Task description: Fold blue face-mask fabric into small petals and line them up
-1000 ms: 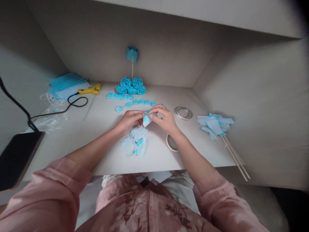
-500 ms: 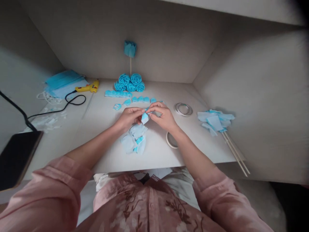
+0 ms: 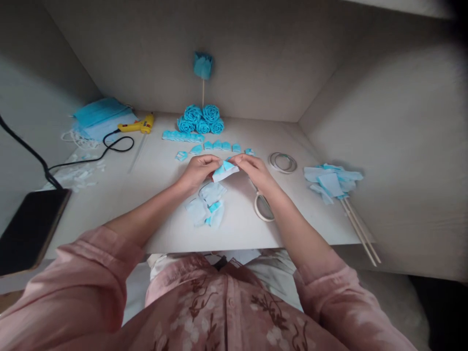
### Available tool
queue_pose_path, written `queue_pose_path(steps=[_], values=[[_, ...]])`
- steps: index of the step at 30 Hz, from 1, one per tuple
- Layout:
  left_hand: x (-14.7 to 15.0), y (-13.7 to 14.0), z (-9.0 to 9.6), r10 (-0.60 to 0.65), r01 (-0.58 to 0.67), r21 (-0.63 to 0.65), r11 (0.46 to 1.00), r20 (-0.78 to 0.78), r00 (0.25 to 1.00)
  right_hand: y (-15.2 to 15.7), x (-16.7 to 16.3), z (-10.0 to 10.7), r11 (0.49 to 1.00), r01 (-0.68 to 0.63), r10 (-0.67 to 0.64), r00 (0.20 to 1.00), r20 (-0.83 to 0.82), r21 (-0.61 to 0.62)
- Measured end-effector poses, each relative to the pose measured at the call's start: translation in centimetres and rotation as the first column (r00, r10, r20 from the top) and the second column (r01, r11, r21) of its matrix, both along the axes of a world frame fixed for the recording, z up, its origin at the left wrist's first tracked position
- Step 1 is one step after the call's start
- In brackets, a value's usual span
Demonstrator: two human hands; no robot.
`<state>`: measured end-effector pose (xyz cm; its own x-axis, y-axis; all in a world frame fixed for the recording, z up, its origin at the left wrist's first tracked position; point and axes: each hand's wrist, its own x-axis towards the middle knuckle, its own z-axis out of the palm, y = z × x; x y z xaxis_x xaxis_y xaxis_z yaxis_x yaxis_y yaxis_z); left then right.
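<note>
Between my two hands is a small folded piece of blue and white mask fabric (image 3: 225, 171), held above the table. My left hand (image 3: 199, 170) pinches its left end between thumb and fingers. At its upper right edge, the fingers of my right hand (image 3: 254, 170) are closed on it. Loose pieces of pale mask fabric (image 3: 205, 209) lie just below my hands. Beyond my fingers runs a row of small folded blue pieces (image 3: 221, 146), with a longer blue pleated strip (image 3: 183, 136) behind it.
Rolled blue fabric roses (image 3: 202, 119) are stacked at the back below a blue flower on a stick (image 3: 203, 66). A yellow glue gun (image 3: 137, 125), face masks (image 3: 104, 117) and a phone (image 3: 31, 231) are left; tape rolls (image 3: 282, 163) and fabric flowers on sticks (image 3: 332, 183) right.
The fabric piece has turned from hanging point-down to lying wider and more level between my hands. My right hand has moved slightly right, away from the left. The camera view has shifted a little.
</note>
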<state>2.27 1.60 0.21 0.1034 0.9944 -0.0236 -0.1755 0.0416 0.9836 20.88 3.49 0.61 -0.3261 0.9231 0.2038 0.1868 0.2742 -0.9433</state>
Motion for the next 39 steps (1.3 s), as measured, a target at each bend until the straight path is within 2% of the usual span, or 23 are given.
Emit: queue_pose_path(steps=[3,6,15,26,32,36,39], values=[[0.2,-0.2,0.3,0.008,-0.006,0.028,1.0,-0.038,0.999,0.0,-0.2,-0.3,0.996,-0.063,0.065,0.998,0.016,-0.065],[0.2,-0.3,0.5,0.016,-0.012,0.046,0.999,-0.075,0.997,-0.1,-0.5,-0.6,0.993,-0.076,0.076,0.997,-0.005,-0.095],[0.0,-0.2,0.0,-0.04,0.044,0.063,0.997,-0.058,0.998,0.0,-0.6,-0.6,0.996,-0.027,0.024,0.999,-0.04,-0.08],[0.5,-0.3,0.3,0.018,-0.008,0.097,0.995,-0.103,0.995,-0.2,-0.8,-0.5,0.988,-0.102,0.093,0.993,-0.077,-0.119],[0.6,-0.3,-0.2,0.088,-0.069,0.157,0.985,-0.12,0.989,-0.6,-1.0,-0.4,0.986,-0.118,0.116,0.993,-0.021,-0.117],[0.7,-0.5,-0.4,0.13,-0.095,0.219,0.971,-0.152,0.98,-0.7,-1.2,-0.6,0.986,-0.113,0.107,0.993,-0.049,-0.124],[0.7,-0.7,-0.4,0.114,-0.085,0.192,0.978,-0.144,0.983,-0.5,-1.2,-0.5,0.987,-0.087,0.079,0.995,-0.065,-0.133]])
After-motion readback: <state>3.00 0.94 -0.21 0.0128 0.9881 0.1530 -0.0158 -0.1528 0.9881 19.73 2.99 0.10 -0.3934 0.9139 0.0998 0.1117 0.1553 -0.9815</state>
